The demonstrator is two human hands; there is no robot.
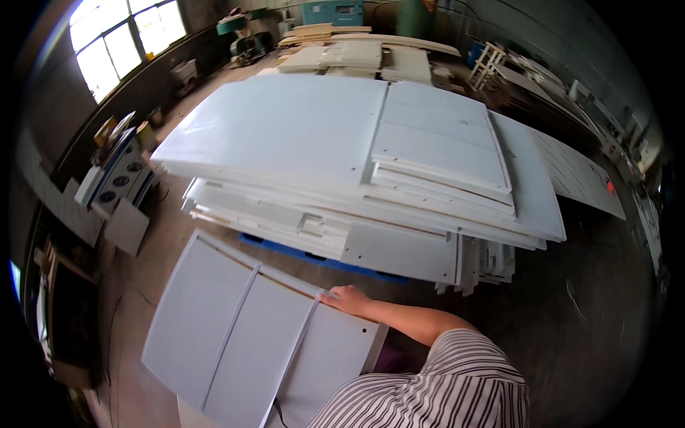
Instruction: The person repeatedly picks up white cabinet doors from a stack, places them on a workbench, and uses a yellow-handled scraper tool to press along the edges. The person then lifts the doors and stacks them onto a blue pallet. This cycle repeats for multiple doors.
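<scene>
Striped fabric of the person's sleeve (pixel 457 385) fills the lower edge of the head view; from it a forearm reaches left to the right hand (pixel 347 298). Its fingers lie together, curled over the far edge of the white panel (pixel 250 335), seemingly to steady it. That panel lies flat just before the tall stack of white boards (pixel 357 150) on a blue pallet (pixel 321 262). No left hand shows.

A big stack of white boards (pixel 342 157) sits on a blue pallet (pixel 314 258) on the floor (pixel 571 321). More boards (pixel 357 53) lie beyond; windows (pixel 121 39) brighten the far-left corner.
</scene>
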